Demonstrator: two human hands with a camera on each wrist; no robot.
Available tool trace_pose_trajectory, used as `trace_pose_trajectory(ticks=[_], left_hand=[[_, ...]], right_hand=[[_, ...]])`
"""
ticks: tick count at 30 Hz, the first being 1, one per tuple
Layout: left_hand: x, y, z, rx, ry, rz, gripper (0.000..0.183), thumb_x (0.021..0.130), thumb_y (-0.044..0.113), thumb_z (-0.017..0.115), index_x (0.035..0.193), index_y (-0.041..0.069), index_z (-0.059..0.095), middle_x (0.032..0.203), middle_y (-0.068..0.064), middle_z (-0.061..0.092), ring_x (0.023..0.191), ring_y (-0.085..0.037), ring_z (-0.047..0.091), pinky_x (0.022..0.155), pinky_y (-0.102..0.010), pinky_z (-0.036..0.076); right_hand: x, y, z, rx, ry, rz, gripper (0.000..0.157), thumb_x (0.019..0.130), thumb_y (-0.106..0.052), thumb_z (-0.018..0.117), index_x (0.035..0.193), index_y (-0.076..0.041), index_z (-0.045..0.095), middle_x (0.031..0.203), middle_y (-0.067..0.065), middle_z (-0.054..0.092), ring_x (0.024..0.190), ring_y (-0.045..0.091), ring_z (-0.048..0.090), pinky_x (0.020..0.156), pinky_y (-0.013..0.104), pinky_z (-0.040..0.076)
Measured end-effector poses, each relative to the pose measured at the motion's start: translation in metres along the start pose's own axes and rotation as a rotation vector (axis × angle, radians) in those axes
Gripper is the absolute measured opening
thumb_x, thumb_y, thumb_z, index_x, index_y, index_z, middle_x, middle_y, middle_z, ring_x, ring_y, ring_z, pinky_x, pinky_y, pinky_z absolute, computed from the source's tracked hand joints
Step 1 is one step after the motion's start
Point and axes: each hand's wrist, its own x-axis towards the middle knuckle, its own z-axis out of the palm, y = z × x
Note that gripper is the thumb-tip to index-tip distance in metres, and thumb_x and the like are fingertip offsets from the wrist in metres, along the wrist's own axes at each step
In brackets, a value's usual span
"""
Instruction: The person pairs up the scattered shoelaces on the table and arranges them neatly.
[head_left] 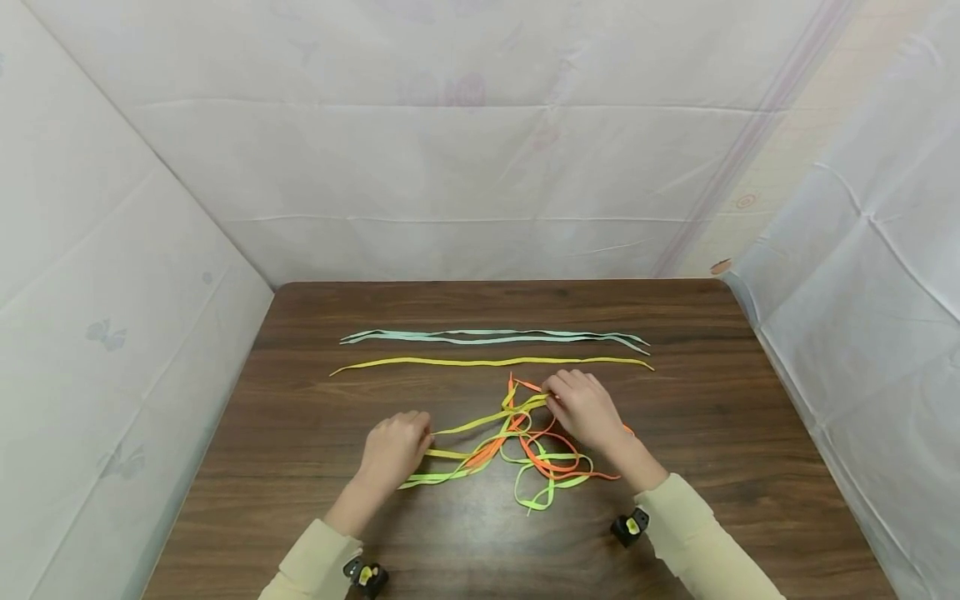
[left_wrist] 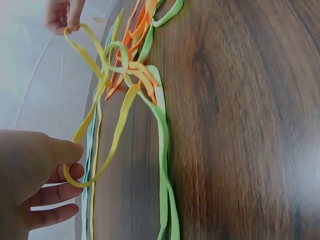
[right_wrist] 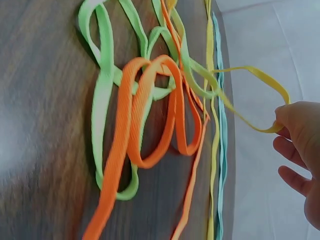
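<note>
A tangle of flat shoelaces lies mid-table: a yellow shoelace (left_wrist: 118,127), orange shoelaces (right_wrist: 120,135) and green shoelaces (right_wrist: 102,100). My left hand (head_left: 394,450) pinches a loop of the yellow lace between thumb and forefinger, left of the tangle; its other fingers are loosely bent. On the far right side of the tangle, my right hand (head_left: 585,408) pinches another yellow loop, raised off the table in the right wrist view. Between the hands the yellow lace runs through the knotted middle, where green and orange cross it. How the strands interlock there is hard to tell.
Beyond the tangle, a separate yellow shoelace (head_left: 480,362) is laid out straight from left to right. Farther back lie light blue shoelaces (head_left: 457,341), roughly parallel to it. The brown wooden table (head_left: 285,517) meets white sheeting (head_left: 450,192) at the back and sides.
</note>
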Motion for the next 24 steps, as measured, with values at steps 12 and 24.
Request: trace_pose_trajectory(ticks=[12,24], left_hand=[[-0.007,-0.019,-0.006,0.003,0.019,-0.031,0.017,0.072,0.013,0.077,0.071,0.014,0.060,0.064,0.004,0.057,0.054,-0.009,0.049,0.048,-0.024,0.040],[-0.012,-0.030,-0.006,-0.003,0.011,-0.056,0.015,0.074,0.012,0.076,0.072,0.013,0.061,0.065,0.003,0.058,0.056,-0.012,0.051,0.049,-0.026,0.042]], right_hand=[[-0.005,0.015,-0.017,-0.045,-0.011,0.078,0.015,0.078,-0.007,0.069,0.089,-0.012,0.059,0.081,-0.001,0.060,0.074,0.018,0.056,0.063,0.034,0.043],[-0.014,0.025,-0.018,-0.056,-0.073,0.113,0.015,0.077,-0.006,0.068,0.089,-0.011,0.059,0.079,-0.001,0.058,0.071,0.017,0.053,0.060,0.032,0.040]])
